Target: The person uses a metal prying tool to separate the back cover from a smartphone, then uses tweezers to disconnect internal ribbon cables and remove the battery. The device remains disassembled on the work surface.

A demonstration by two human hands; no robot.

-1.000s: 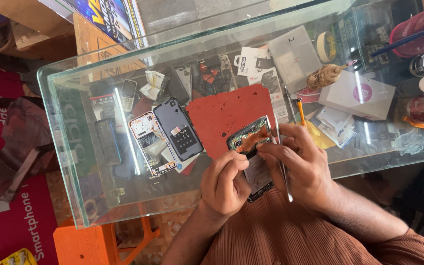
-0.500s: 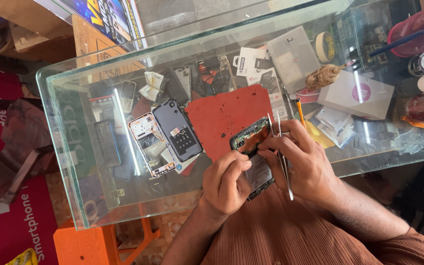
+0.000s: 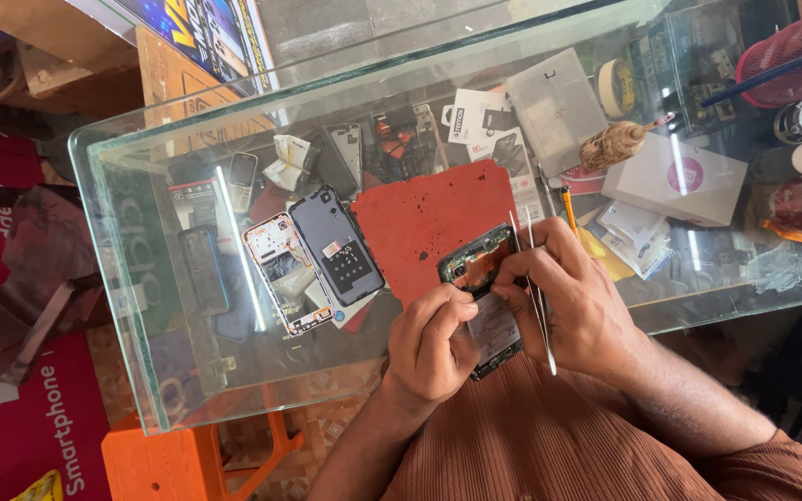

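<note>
Fingers of both hands pinch an opened phone [image 3: 482, 295] between them, the left hand [image 3: 431, 345] at its lower edge, the right hand [image 3: 575, 306] also gripping metal tweezers [image 3: 533, 278]. It lies over a red mat [image 3: 424, 218] on the glass counter [image 3: 141, 306].

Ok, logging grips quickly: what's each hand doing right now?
Left hand: closed on the opened phone.
Right hand: holding tweezers, fingers touching the phone.
</note>
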